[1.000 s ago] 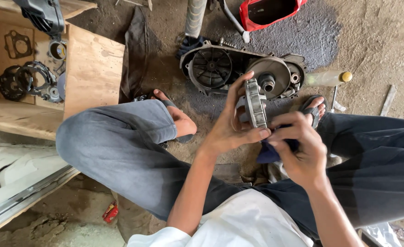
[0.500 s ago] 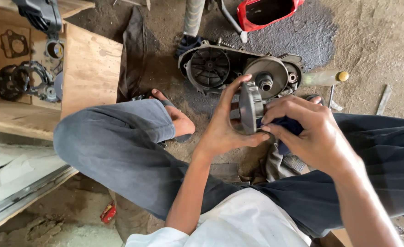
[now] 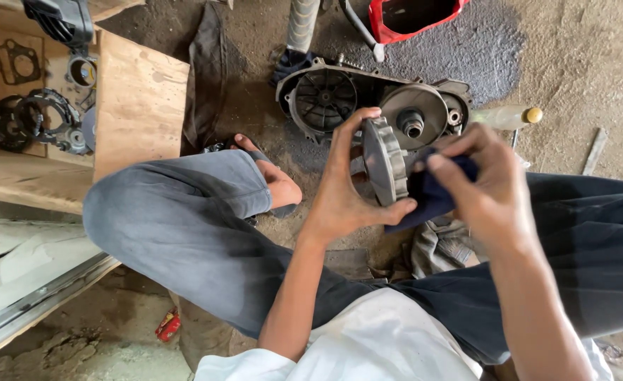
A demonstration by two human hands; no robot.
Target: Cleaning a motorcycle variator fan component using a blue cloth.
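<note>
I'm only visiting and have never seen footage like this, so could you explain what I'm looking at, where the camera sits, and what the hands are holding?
There is no machine here: a person sits on a dirt floor, and the camera is worn on their head, looking down past their knees at their own two hands. The left hand grips a round, ribbed grey metal disc, held on edge. The right hand presses a dark blue cloth against that disc with its fingers. On the ground just beyond lies a dark, greasy engine casing with round metal parts. Beside it rests a small clear bottle with a yellow cap. At upper left an open wooden crate holds more dark metal parts, and a red plastic container sits at the top edge.
</note>
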